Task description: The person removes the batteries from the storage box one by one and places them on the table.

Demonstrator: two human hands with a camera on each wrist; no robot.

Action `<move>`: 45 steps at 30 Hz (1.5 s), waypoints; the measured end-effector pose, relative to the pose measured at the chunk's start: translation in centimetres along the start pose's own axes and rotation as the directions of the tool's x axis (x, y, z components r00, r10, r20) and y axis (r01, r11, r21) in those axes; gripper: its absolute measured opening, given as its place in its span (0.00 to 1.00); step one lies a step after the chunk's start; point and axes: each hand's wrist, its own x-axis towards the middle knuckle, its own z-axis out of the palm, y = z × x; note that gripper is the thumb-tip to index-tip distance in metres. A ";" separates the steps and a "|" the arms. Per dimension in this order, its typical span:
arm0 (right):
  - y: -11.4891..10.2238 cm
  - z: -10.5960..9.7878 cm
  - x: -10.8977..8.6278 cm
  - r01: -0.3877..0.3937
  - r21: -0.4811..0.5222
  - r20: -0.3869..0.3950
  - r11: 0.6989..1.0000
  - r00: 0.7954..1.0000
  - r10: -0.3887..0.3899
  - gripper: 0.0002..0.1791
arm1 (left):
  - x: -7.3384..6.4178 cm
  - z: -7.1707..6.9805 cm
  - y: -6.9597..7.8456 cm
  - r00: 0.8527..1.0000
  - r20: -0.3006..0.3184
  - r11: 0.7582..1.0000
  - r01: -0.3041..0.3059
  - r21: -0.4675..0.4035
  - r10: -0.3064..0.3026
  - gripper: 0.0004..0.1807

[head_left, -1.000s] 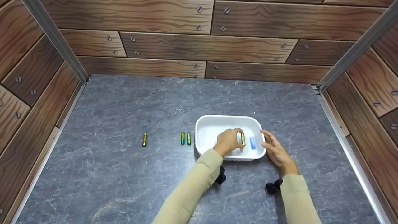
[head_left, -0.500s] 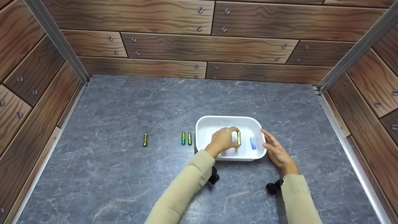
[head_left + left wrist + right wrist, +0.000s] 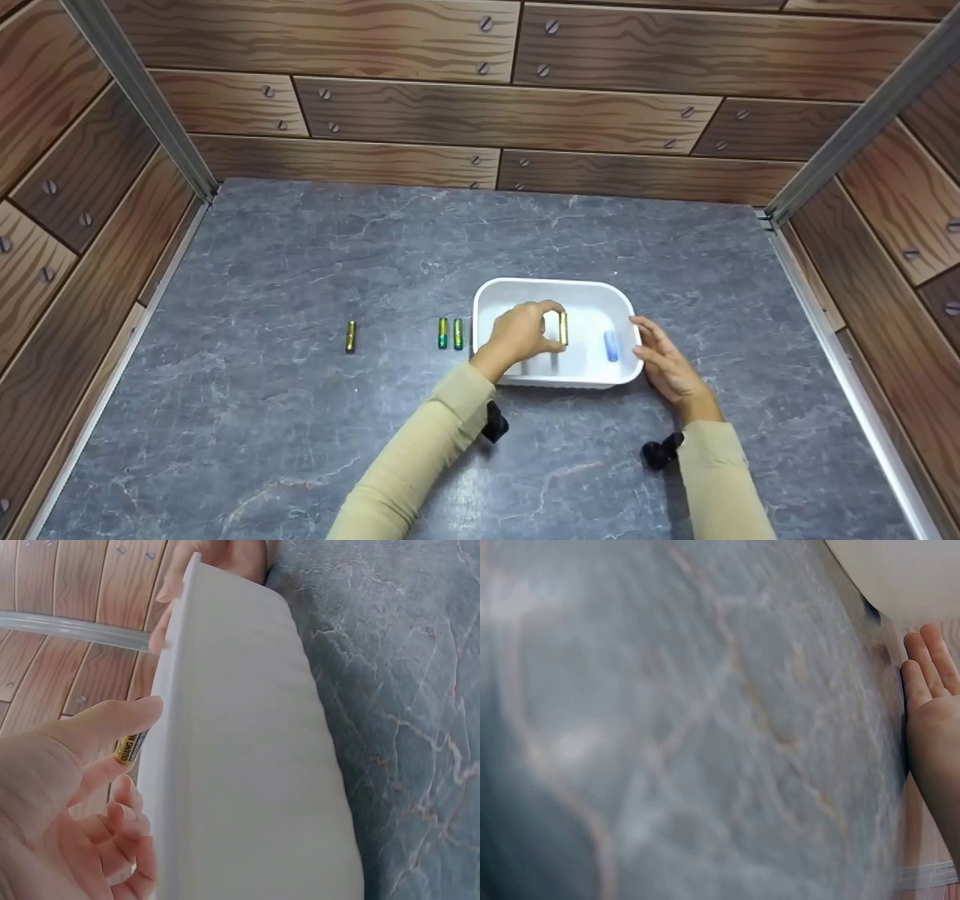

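My left hand [image 3: 520, 330] pinches a yellow battery [image 3: 563, 329] between thumb and forefinger, above the white tub [image 3: 555, 283]. In the left wrist view the battery's printed end [image 3: 129, 748] shows beyond the thumb, and the tub's side wall [image 3: 240, 727] hides the inside. My right hand [image 3: 670, 366] stands at the tub's right end, its fingertips touching the rim. From the right wrist view, that hand's fingers [image 3: 932, 667] look straight. A blue cylinder [image 3: 610, 346] lies in the tub's right part; its kind is unclear.
Two green-and-yellow batteries [image 3: 450, 334] lie side by side just left of the tub. Farther left, a single yellow battery [image 3: 350, 337] lies on the grey marbled surface [image 3: 300, 420]. Wood-patterned walls [image 3: 495, 112] enclose the back and sides.
My left hand has moved left across the tub, still pinching the yellow battery. The right hand has stayed at the rim, and the tub has not moved noticeably.
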 end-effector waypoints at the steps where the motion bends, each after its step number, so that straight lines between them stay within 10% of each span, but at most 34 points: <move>1: 0.0 0.0 0.0 -0.001 -0.001 -0.004 1.000 1.000 0.001 0.25 | -0.1 -0.1 -0.1 1.000 0.001 1.000 -0.003 -0.004 0.003 0.30; 20: 0.0 0.2 -0.3 -0.055 -0.036 -0.081 0.998 0.995 0.052 0.25 | -1.9 -2.7 -2.6 0.994 -0.027 0.989 -0.109 -0.098 0.107 0.30; 45: -0.1 0.4 -0.2 -0.040 -0.030 -0.079 0.999 0.996 0.037 0.24 | -4.9 -5.0 -8.0 0.996 -0.086 0.975 -0.029 -0.222 0.010 0.30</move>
